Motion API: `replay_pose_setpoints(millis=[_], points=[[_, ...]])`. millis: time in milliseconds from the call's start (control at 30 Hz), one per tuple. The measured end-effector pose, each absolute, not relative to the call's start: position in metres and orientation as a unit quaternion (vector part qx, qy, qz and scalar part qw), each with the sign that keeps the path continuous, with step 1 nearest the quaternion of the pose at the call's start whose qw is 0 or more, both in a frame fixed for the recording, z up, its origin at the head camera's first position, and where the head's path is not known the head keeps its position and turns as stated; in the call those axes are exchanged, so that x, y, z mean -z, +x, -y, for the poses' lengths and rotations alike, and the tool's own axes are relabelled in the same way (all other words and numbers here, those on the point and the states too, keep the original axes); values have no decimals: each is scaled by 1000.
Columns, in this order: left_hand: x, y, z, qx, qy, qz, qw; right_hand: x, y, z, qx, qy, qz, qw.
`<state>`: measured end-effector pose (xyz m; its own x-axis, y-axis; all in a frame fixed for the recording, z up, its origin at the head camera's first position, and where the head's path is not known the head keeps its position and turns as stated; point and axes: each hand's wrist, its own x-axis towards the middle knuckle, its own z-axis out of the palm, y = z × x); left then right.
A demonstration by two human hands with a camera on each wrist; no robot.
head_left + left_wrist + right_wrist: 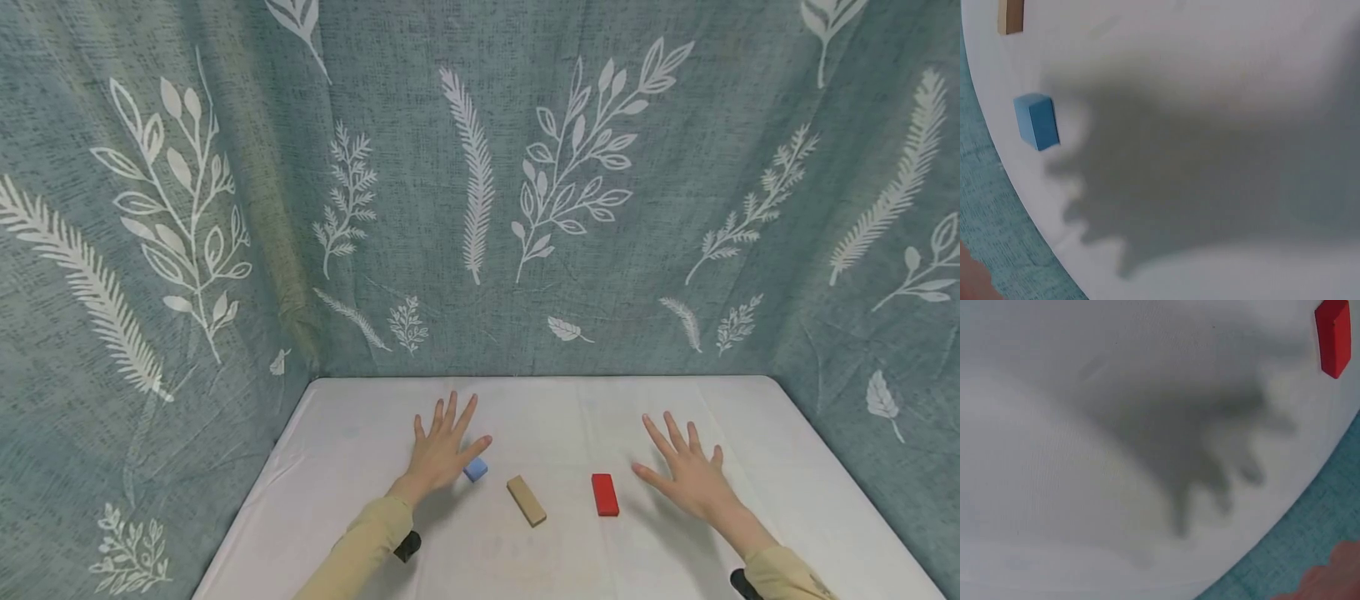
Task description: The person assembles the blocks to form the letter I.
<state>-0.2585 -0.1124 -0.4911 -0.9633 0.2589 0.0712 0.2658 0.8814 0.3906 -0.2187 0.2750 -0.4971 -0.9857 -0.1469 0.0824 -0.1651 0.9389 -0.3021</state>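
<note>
Fingers spread, my left hand [437,454] hovers above the left part of the table and holds nothing. A small blue block [476,470] lies just under its thumb in the head view, and the left wrist view shows the blue block [1036,122] whole. My right hand [693,479] is also spread over the table, with nothing in it, to the right of a red rectangular block [605,495]. That red block [1334,339] shows at the top right of the right wrist view. Between the hands, a tan, wood-coloured block [527,501] lies at a slant.
The white-covered table [555,417] has rounded far corners. Blue-green curtains [420,317] with white leaf patterns enclose it at the back and both sides. Both hands cast soft shadows on the white cover. A black wrist strap [407,547] shows at the left sleeve.
</note>
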Motion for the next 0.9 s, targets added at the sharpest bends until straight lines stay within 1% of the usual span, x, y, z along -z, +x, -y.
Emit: replay_pose_setpoints(millis=[333,567,733,900], points=[[494,-252,102,229,-161,960,17,501,-215,-266,-170,94,981,29],[495,-247,95,248,-169,954,11,502,-211,-260,-196,121,972,35],[496,-242,89,286,-177,942,15,503,-209,-255,-227,120,966,17],[497,-236,83,320,-183,930,5,505,-209,-250,-259,115,959,-12]])
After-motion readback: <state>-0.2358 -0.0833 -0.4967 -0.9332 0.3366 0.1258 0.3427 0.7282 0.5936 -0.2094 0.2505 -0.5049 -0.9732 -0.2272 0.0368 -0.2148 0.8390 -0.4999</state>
